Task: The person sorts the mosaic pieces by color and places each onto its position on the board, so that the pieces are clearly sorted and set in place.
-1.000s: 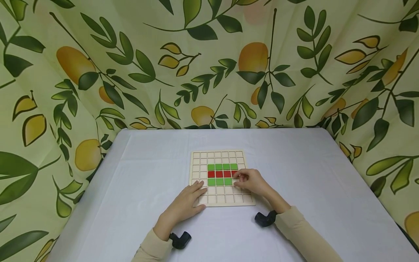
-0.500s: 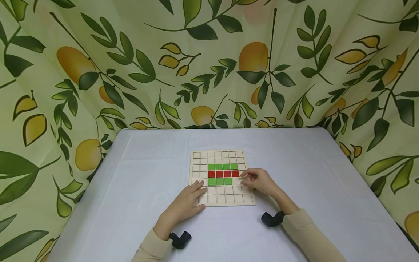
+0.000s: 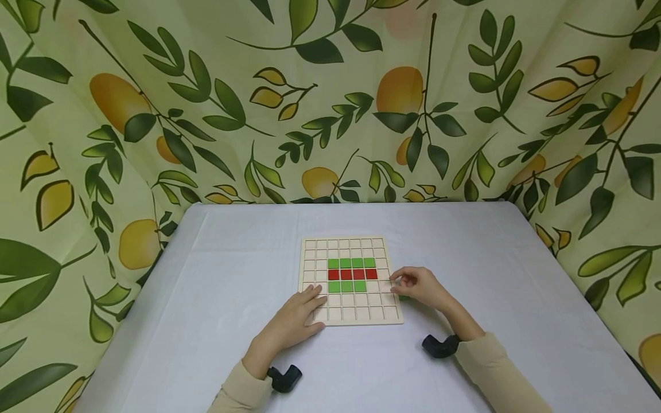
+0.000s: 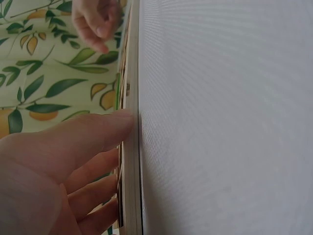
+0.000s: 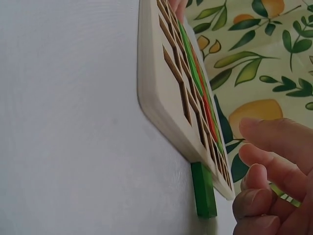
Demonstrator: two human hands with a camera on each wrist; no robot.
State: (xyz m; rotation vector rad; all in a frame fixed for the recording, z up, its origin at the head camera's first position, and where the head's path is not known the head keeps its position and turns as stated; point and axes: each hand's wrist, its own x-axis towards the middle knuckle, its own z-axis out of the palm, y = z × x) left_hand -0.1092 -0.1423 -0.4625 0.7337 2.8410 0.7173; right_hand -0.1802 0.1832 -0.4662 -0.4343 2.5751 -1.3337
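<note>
A wooden grid board [image 3: 356, 313] lies on the table. Its slots hold a back row of green tiles [image 3: 345, 264], a middle row of red tiles [image 3: 345, 275], and 3 green tiles [image 3: 346, 286] in the row nearest me. My left hand [image 3: 293, 317] rests on the board's near left corner, its thumb [image 4: 105, 131] against the near edge. At the right edge hovers my right hand [image 3: 422, 287], fingers loosely bent, with a gap between thumb and index finger [image 5: 279, 134] and nothing held. A green block [image 5: 204, 191] lies on the tablecloth against the board's right side, partly hidden by that hand in the head view.
White cloth [image 3: 465, 241] covers the table. A leaf-and-fruit patterned curtain [image 3: 330, 74] hangs behind it and along both sides. Black wrist-worn devices [image 3: 285, 379] sit by both sleeve cuffs.
My right hand has drawn away to the right from the red row, uncovering its rightmost red tile. A green block beside the board has come into sight. My left hand stays put.
</note>
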